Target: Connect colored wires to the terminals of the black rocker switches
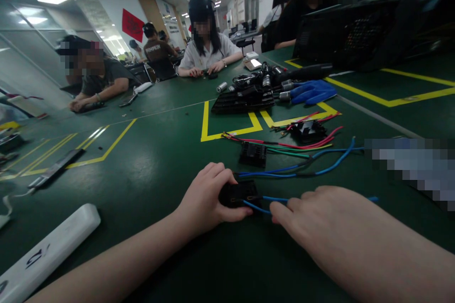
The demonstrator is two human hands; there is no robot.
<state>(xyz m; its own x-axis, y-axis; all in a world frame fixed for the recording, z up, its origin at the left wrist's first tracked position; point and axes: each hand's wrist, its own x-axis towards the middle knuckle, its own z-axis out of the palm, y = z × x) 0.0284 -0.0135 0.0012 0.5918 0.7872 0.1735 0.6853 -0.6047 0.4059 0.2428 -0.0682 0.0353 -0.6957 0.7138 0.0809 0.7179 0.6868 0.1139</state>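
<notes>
My left hand is curled round a small black block on the green table, thumb under it and fingers over its left end. My right hand pinches a blue wire right where it enters the block. More blue wires run from the block toward the right. Behind them lies a second small black block and a third black part with red and green wires.
A white bar lies near left. A black grille part, metal cylinders and a blue glove sit further back. Yellow tape lines mark the green table. Other people sit at the far edge.
</notes>
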